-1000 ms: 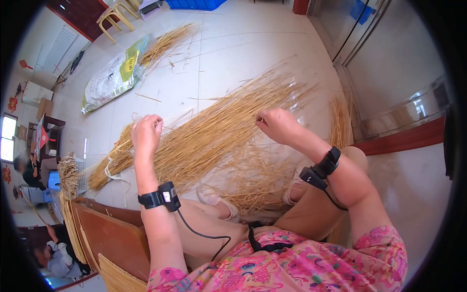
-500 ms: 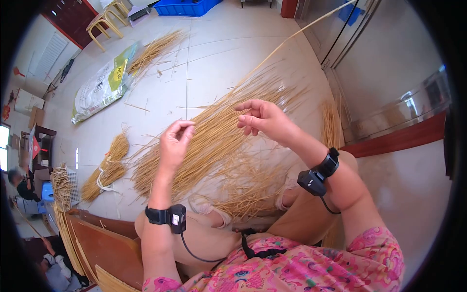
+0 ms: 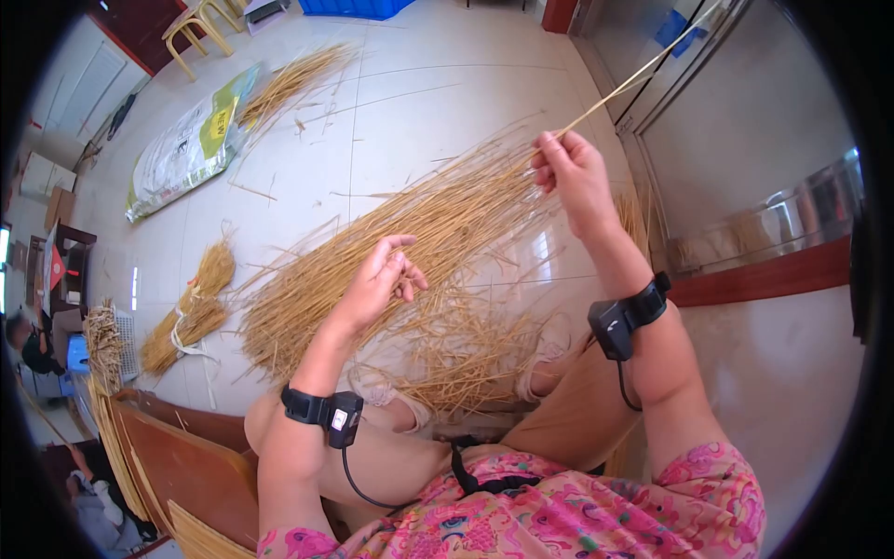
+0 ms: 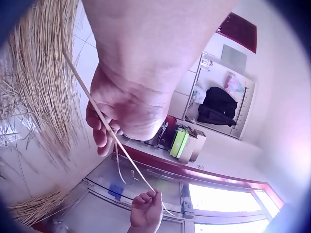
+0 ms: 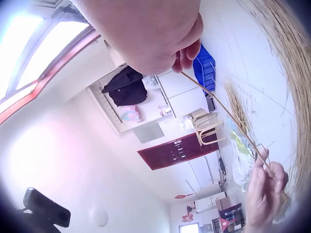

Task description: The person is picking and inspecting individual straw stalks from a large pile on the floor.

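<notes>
My right hand (image 3: 575,182) pinches a long straw stalk (image 3: 643,70) between thumb and fingertips, over the far end of the straw pile (image 3: 400,252). Beyond those fingers the stalk slants up to the right. In the right wrist view the stalk (image 5: 223,104) runs across to my left hand (image 5: 265,194), whose thumb and curled fingers close round its lower part. Seen from the left wrist, the stalk (image 4: 87,92) crosses the left fingers (image 4: 101,138), and a thin strip hangs beside them. Against the pile, the stretch between the hands is hard to make out in the head view.
A tied straw bundle (image 3: 196,307) lies left of the pile, and loose scraps (image 3: 466,363) lie by my feet. A printed sack (image 3: 191,144) with more straw lies farther off. A wooden board (image 3: 186,456) stands at my left, a metal door (image 3: 736,140) at the right.
My right hand has opened, then moved up and right, and now pinches the stalk. The left hand has moved right over the pile. The view has shifted slightly.
</notes>
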Tool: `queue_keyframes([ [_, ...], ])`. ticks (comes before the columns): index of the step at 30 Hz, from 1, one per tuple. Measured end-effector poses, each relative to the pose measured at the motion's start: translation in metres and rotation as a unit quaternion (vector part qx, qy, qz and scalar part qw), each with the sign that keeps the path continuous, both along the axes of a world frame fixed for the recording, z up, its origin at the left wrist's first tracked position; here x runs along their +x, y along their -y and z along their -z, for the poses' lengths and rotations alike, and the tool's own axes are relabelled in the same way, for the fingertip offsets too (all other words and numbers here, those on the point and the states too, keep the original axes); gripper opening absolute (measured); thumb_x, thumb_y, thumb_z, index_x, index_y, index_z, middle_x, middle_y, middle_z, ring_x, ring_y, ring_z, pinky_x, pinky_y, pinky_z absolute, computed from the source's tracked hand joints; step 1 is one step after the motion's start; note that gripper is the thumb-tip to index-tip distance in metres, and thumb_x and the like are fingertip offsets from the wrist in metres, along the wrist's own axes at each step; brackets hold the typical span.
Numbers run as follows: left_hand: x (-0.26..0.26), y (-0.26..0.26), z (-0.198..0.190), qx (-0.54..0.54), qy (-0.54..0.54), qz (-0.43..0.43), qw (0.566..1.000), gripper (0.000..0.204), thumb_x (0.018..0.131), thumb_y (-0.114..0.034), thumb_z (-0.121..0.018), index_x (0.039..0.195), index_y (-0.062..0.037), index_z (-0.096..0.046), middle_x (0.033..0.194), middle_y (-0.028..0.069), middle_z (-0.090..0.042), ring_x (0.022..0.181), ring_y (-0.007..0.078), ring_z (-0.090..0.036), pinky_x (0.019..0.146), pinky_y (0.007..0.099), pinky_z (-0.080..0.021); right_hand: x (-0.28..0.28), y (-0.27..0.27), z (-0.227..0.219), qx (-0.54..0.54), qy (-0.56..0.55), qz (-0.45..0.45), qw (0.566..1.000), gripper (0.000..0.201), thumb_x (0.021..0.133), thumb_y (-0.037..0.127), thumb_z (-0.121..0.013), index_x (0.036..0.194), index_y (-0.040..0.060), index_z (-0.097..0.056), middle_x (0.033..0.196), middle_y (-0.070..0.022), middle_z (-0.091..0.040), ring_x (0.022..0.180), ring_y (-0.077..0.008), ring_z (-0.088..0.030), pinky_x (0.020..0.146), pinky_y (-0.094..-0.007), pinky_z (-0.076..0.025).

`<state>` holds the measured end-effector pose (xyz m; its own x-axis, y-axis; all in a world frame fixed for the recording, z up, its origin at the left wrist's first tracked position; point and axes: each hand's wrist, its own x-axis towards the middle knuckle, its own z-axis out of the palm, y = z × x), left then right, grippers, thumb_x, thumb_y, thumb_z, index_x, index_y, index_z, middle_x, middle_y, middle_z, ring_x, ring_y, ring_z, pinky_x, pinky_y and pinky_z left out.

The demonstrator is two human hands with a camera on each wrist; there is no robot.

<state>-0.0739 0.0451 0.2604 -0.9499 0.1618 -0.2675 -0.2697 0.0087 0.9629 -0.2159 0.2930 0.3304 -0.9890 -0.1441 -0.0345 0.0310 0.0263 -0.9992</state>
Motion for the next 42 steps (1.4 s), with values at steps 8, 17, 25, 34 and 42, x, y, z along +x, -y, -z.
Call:
queue_keyframes([
  [8,0.010,-0.005,-0.014,0.121,0.076,0.036,0.989,0.017,0.096,-0.020,-0.046,0.104,-0.0063,-0.043,0.073,0.0044,-0.052,0.055,0.0032,-0.034,0.047,0.0163,-0.028,0.004,-0.003,0.010,-0.025,0.044,-0.007,0.999,0.020,0.094,0.021,-0.052,0.088,0.0026,-0.058,0.072,-0.0015,-0.057,0.056,-0.0056,-0.049,0.051,-0.0203,-0.041],
  [17,0.008,-0.021,-0.009,0.173,0.079,0.002,0.982,0.023,0.096,-0.023,-0.046,0.107,-0.0037,-0.045,0.084,0.0079,-0.057,0.062,0.0079,-0.049,0.055,0.0194,-0.041,0.031,0.016,0.018,0.065,0.083,-0.148,0.983,0.024,0.095,0.023,-0.048,0.087,0.0022,-0.057,0.073,-0.0025,-0.060,0.059,-0.0069,-0.053,0.054,-0.0213,-0.044],
  [25,0.007,-0.020,-0.008,0.081,0.060,-0.003,0.995,0.017,0.092,-0.017,-0.055,0.096,-0.0003,-0.056,0.085,0.0078,-0.061,0.072,0.0102,-0.057,0.066,0.0219,-0.046,0.017,0.007,0.013,0.034,0.092,-0.113,0.989,0.024,0.097,0.022,-0.045,0.086,0.0041,-0.057,0.071,-0.0011,-0.057,0.058,-0.0064,-0.051,0.053,-0.0212,-0.042],
  [34,0.004,-0.016,0.002,0.132,0.099,-0.123,0.979,0.014,0.093,-0.017,-0.053,0.092,-0.0032,-0.055,0.081,0.0048,-0.059,0.073,0.0106,-0.056,0.065,0.0213,-0.044,0.024,0.014,0.016,0.013,0.081,-0.102,0.991,0.025,0.097,0.023,-0.044,0.087,0.0038,-0.057,0.071,-0.0025,-0.058,0.058,-0.0074,-0.051,0.054,-0.0217,-0.043],
  [42,0.001,0.005,0.029,0.191,0.121,-0.319,0.920,0.014,0.096,-0.017,-0.046,0.092,-0.0037,-0.050,0.071,0.0022,-0.051,0.066,0.0127,-0.053,0.058,0.0246,-0.043,0.019,0.009,0.018,-0.027,0.017,-0.048,0.998,0.025,0.097,0.024,-0.043,0.087,0.0040,-0.055,0.071,-0.0016,-0.056,0.058,-0.0075,-0.051,0.054,-0.0213,-0.042],
])
